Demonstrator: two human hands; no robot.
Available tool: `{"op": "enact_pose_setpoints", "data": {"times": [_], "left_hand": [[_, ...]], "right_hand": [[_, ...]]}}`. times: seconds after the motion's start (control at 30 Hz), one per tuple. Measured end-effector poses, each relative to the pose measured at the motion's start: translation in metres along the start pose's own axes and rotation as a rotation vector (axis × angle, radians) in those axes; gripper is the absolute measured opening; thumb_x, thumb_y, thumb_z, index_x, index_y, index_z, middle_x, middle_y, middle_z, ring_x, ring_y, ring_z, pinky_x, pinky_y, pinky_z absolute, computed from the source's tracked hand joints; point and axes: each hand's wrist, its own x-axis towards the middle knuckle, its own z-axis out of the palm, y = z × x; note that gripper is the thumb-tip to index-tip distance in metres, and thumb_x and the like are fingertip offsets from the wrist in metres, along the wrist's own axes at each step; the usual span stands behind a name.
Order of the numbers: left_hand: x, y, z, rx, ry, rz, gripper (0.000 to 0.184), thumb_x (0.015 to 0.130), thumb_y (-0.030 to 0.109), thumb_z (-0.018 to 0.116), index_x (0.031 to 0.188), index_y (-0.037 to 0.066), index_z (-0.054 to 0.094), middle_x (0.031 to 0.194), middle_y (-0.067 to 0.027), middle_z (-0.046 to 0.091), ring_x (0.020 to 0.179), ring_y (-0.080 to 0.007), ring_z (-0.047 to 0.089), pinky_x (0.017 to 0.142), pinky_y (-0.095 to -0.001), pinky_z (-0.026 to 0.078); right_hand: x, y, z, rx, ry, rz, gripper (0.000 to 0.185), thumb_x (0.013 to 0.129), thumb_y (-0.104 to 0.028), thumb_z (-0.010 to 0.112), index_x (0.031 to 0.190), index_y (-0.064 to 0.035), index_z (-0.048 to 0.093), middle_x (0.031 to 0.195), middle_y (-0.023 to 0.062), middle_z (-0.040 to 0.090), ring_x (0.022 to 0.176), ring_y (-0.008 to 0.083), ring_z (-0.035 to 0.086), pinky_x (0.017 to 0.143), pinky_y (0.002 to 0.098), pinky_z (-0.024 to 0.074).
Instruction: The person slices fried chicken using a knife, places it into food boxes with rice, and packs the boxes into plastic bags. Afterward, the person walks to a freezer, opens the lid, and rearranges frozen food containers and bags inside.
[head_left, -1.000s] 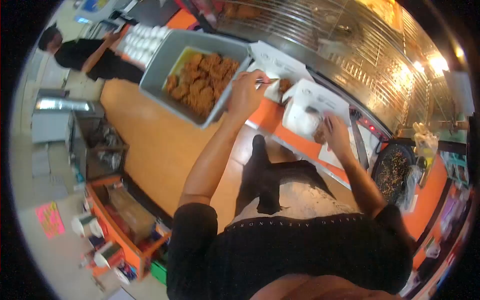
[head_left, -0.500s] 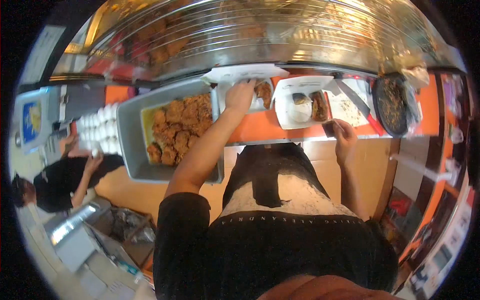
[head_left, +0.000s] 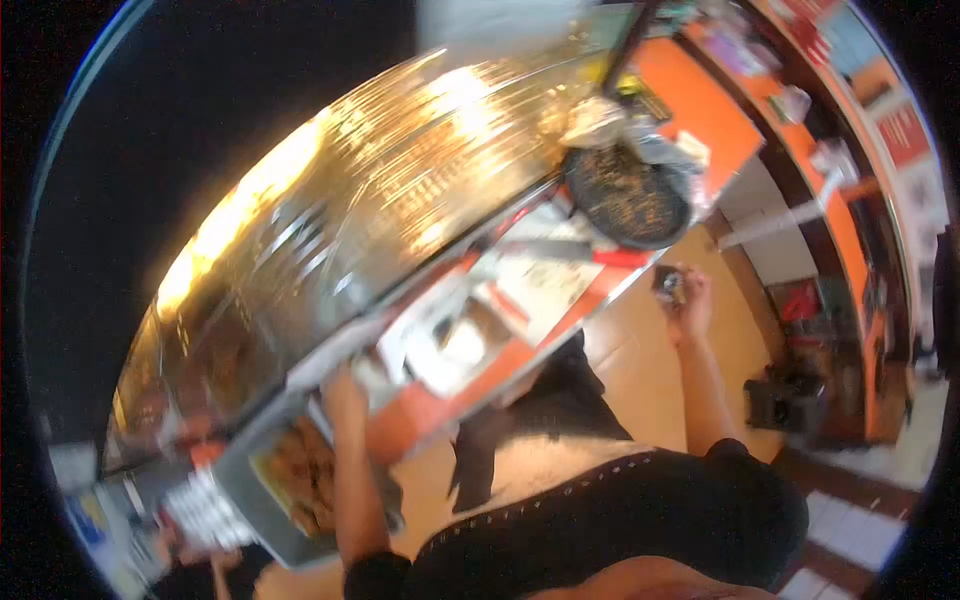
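My left hand (head_left: 345,398), blurred by motion, reaches into the left white box beside the grey tub (head_left: 245,500) of fried chicken (head_left: 305,475); its fingertips cannot be made out. To its right, an open white box (head_left: 425,355) on the orange counter holds a white round item (head_left: 460,345) and something brown. My right hand (head_left: 690,305) is out past the counter's front edge, its fingers closed round a small dark packet (head_left: 668,284).
A knife with a red handle (head_left: 620,258) lies on a white board (head_left: 545,285). Beyond is a black round pan (head_left: 628,197) of brown bits. A wire-racked glass case (head_left: 400,180) runs behind the counter. Another person's arm (head_left: 225,575) shows at lower left, near white cups (head_left: 208,510).
The view has swung towards the right end of the counter. My right hand has moved away from the right box with the dark packet. My left hand stays at the left box.
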Motion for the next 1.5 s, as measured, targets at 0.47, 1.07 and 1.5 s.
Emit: {"op": "enact_pose_setpoints", "data": {"times": [0.47,1.07,1.5], "left_hand": [[-0.106,0.223,0.075,-0.33,0.326,-0.764,0.039,0.105,0.024,0.047,0.131,-0.003,0.056,0.135,-0.0221,0.057,0.122,-0.033,0.056,0.106,-0.0393,0.044],[-0.17,0.49,0.131,-0.617,0.247,-0.942,0.039,0.103,0.025,0.051,0.13,-0.003,0.057,0.127,-0.0187,0.062,0.117,-0.0288,0.059,0.102,-0.0381,0.045],[-0.133,0.274,0.149,-0.874,1.005,-0.892,0.036,0.095,0.022,0.066,0.121,-0.003,0.062,0.105,-0.0146,0.066,0.097,-0.0226,0.063,0.083,-0.0351,0.052]], "right_hand": [[0.645,-0.122,-0.047,0.225,-0.11,0.025,0.019,0.102,-0.018,0.046,0.108,-0.0085,0.06,0.103,0.0094,0.067,0.097,0.0227,0.067,0.079,0.0319,0.0558],[0.943,-0.243,0.199,0.285,-0.464,-0.137,0.044,0.103,-0.021,0.041,0.141,0.0,0.043,0.142,0.0157,0.047,0.131,0.0284,0.046,0.11,0.0429,0.0373],[0.125,0.016,0.064,-0.694,-1.52,0.611,0.029,0.102,-0.017,0.054,0.127,-0.0039,0.053,0.109,0.0086,0.062,0.086,0.0182,0.066,0.065,0.0317,0.0602]]}}
